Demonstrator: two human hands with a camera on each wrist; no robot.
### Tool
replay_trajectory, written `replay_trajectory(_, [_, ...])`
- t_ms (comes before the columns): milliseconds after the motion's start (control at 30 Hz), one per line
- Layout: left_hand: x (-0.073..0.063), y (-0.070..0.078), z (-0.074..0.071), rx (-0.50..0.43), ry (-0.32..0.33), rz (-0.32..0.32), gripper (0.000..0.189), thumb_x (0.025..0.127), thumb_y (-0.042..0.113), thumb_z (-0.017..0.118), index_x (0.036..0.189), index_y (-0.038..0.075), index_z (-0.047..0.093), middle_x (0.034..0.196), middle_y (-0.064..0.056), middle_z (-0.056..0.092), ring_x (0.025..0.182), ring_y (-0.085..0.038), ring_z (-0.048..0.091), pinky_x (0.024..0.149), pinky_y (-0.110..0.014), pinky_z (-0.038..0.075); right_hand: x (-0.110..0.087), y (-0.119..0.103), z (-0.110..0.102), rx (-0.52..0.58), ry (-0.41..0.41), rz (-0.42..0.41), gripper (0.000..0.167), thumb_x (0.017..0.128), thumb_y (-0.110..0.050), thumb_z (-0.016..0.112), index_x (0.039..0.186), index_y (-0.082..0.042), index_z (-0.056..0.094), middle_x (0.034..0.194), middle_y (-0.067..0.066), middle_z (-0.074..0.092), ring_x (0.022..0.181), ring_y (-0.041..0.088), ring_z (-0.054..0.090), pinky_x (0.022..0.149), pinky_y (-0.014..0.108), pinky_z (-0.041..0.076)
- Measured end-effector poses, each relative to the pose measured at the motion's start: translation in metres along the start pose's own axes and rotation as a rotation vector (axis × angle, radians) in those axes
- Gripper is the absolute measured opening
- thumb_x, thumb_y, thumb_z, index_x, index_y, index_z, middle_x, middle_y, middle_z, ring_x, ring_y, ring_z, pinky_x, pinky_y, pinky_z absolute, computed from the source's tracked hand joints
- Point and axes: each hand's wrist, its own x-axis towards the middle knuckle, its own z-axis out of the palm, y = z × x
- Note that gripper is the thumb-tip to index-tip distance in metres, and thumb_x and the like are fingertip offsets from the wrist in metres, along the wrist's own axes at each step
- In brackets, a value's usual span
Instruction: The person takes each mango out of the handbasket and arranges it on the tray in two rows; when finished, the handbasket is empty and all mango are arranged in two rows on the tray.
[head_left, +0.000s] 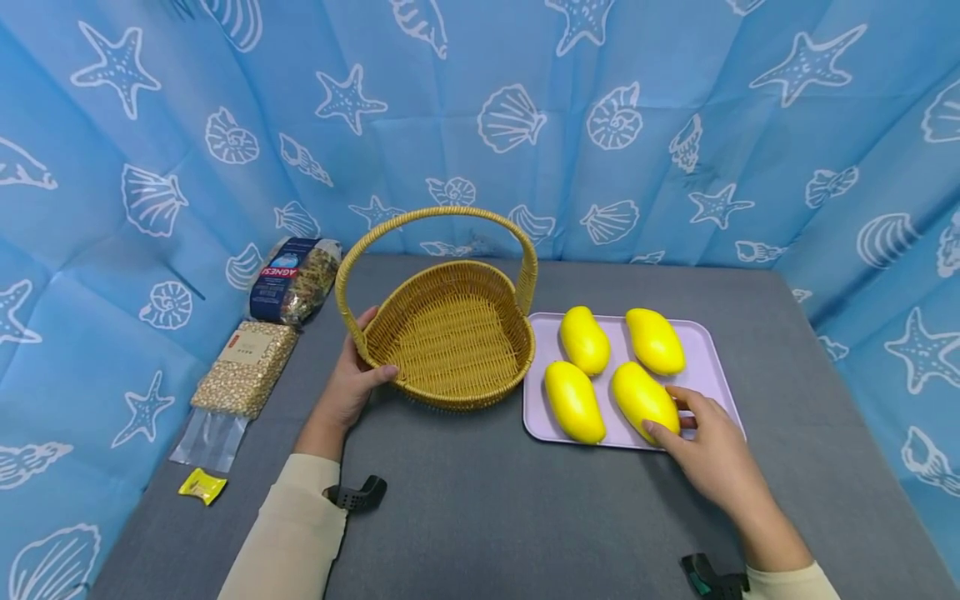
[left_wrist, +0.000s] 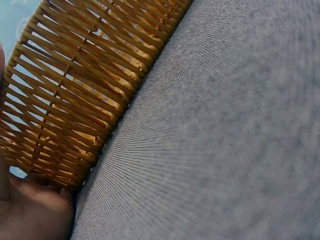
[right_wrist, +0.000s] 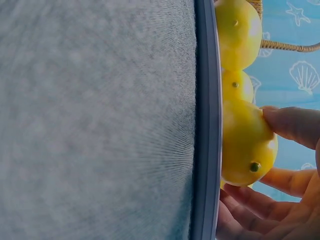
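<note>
A golden woven basket (head_left: 459, 346) with a tall arched handle (head_left: 442, 212) rests on the table. My left hand (head_left: 353, 386) holds its left side, the thumb over the rim and the fingers round the outer wall. In the left wrist view the basket's woven side (left_wrist: 75, 95) shows close up. On a lilac tray (head_left: 708, 367) to the right lie several yellow mangoes. My right hand (head_left: 708, 442) grips the front right mango (head_left: 641, 400), thumb on its near side and fingers round its right end. The right wrist view shows this mango (right_wrist: 247, 145) at the tray's edge.
Along the left side lie a pasta bag (head_left: 292, 279), a clear pack of pale beans or grains (head_left: 243, 371) and a small yellow wrapped packet (head_left: 202, 486). Three other mangoes, among them the front left one (head_left: 573, 402), share the tray. A blue seashell curtain (head_left: 555, 167) borders the grey table (head_left: 480, 508).
</note>
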Motion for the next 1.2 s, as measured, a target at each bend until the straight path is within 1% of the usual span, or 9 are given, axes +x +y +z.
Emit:
replay_trajectory(67, [0.000,0.000,0.000,0.003,0.001,-0.002,0.105,0.094,-0.001,0.085,0.175,0.017,0.019,0.171,-0.024,0.029,0.147,-0.047,0.038,0.103,-0.033,0.051,0.000,0.001,0.000,0.002,0.009,0.001,0.070,0.101,-0.026,0.081,0.151,0.012,0.050,0.137,0.037,0.057,0.113,0.050,0.061,0.091,0.067,0.052])
replay_trajectory(200, [0.002,0.000,0.000,0.002,0.005,-0.006,0.106,0.094,-0.001,0.084,0.175,0.016,0.019,0.171,-0.023,0.029,0.148,-0.047,0.037,0.104,-0.033,0.051,0.000,0.003,0.001,-0.004,0.017,0.015,0.071,0.102,-0.029,0.079,0.151,0.013,0.049,0.137,0.037,0.055,0.114,0.051,0.059,0.089,0.068,0.051])
replay_trajectory(467, [0.003,0.000,0.001,0.001,0.005,-0.003,0.105,0.094,-0.005,0.083,0.175,0.016,0.019,0.171,-0.024,0.029,0.147,-0.048,0.037,0.101,-0.031,0.052,-0.002,0.002,0.001,-0.012,0.040,0.041,0.072,0.102,-0.032,0.079,0.151,0.012,0.050,0.136,0.037,0.056,0.114,0.051,0.059,0.090,0.068,0.050])
replay_trajectory(767, [0.004,-0.001,0.001,-0.001,-0.003,-0.002,0.105,0.095,-0.004,0.082,0.175,0.015,0.017,0.171,-0.023,0.029,0.148,-0.048,0.037,0.102,-0.031,0.052,-0.004,0.001,0.000,-0.018,0.038,0.061,0.080,0.103,-0.041,0.077,0.153,0.013,0.046,0.141,0.038,0.051,0.116,0.053,0.058,0.090,0.070,0.051])
replay_trajectory(900, [0.004,0.000,0.000,0.006,0.001,0.000,0.103,0.096,-0.009,0.077,0.175,0.015,0.018,0.170,-0.024,0.030,0.147,-0.049,0.039,0.101,-0.031,0.053,-0.005,0.001,-0.001,-0.011,0.032,0.058,0.080,0.104,-0.042,0.076,0.154,0.012,0.045,0.141,0.037,0.051,0.117,0.054,0.059,0.091,0.070,0.051])
replay_trajectory(967, [0.004,0.000,0.000,0.027,0.012,0.003,0.098,0.098,-0.012,0.071,0.175,0.014,0.018,0.169,-0.025,0.032,0.145,-0.049,0.040,0.100,-0.031,0.053,-0.005,0.002,-0.002,-0.004,0.025,0.054,0.080,0.104,-0.043,0.076,0.154,0.011,0.045,0.142,0.037,0.051,0.119,0.054,0.059,0.092,0.071,0.051])
replay_trajectory(1033, [0.005,0.001,-0.001,0.071,0.035,0.007,0.090,0.101,-0.011,0.065,0.175,0.013,0.019,0.167,-0.026,0.036,0.143,-0.048,0.043,0.100,-0.029,0.051,-0.004,0.003,-0.004,0.003,0.016,0.044,0.080,0.104,-0.042,0.076,0.155,0.011,0.044,0.144,0.036,0.050,0.120,0.055,0.058,0.092,0.072,0.051])
replay_trajectory(1100, [0.006,0.002,-0.002,0.120,0.062,0.012,0.081,0.105,-0.008,0.058,0.174,0.011,0.021,0.166,-0.024,0.038,0.143,-0.045,0.044,0.103,-0.029,0.048,-0.003,0.004,-0.008,0.007,0.013,0.032,0.080,0.104,-0.042,0.075,0.156,0.010,0.044,0.144,0.036,0.050,0.121,0.055,0.057,0.093,0.072,0.052])
replay_trajectory(1200, [0.006,0.010,0.000,0.190,0.106,0.045,0.071,0.108,-0.003,0.054,0.173,0.008,0.025,0.166,-0.023,0.040,0.146,-0.041,0.043,0.108,-0.030,0.043,0.000,0.005,-0.017,0.009,0.021,0.007,0.078,0.106,-0.041,0.074,0.156,0.010,0.043,0.144,0.036,0.049,0.122,0.055,0.056,0.093,0.071,0.053])
